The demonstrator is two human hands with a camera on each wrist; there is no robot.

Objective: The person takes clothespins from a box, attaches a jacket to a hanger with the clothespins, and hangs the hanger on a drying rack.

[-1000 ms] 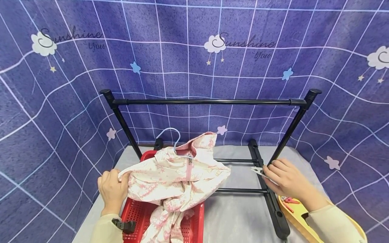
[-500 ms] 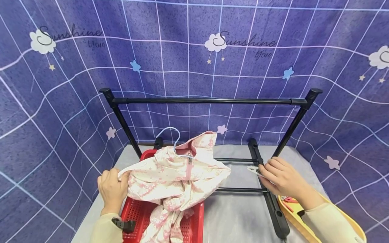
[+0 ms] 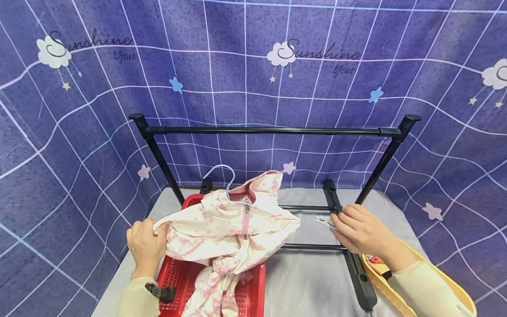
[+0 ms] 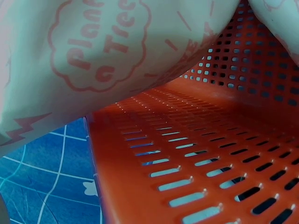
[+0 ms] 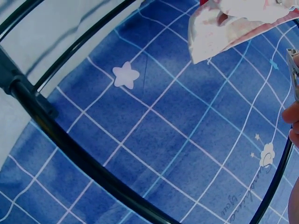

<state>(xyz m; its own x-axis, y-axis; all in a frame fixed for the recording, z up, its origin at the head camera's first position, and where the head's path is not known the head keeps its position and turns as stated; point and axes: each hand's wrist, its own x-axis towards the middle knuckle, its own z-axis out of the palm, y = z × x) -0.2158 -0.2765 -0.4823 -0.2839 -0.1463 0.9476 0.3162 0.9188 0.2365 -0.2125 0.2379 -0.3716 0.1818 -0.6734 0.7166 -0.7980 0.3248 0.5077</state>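
A white jacket with pink print (image 3: 222,224) hangs on a light blue clothes hanger (image 3: 225,168), its lower part drooping into a red basket (image 3: 262,286). My left hand (image 3: 146,246) grips the jacket's sleeve end at the left. In the left wrist view the printed cloth (image 4: 107,46) overhangs the basket's slotted wall (image 4: 154,154). To the right of the jacket, my right hand (image 3: 362,231) pinches a pale clothespin (image 3: 325,221), which points left toward the other sleeve. The right wrist view catches that clothespin (image 5: 293,65) at its right edge, apart from the jacket (image 5: 210,35).
A black clothes rack (image 3: 273,130) stands behind, its crossbar above the jacket and its foot (image 3: 360,281) beneath my right arm. A yellow tray (image 3: 451,288) with red clothespins (image 3: 378,264) lies at the right. Patterned blue cloth (image 3: 253,79) walls the back and sides.
My right hand has moved left with the clothespin, closer to the jacket's right sleeve. The left hand and jacket stay almost where they were.
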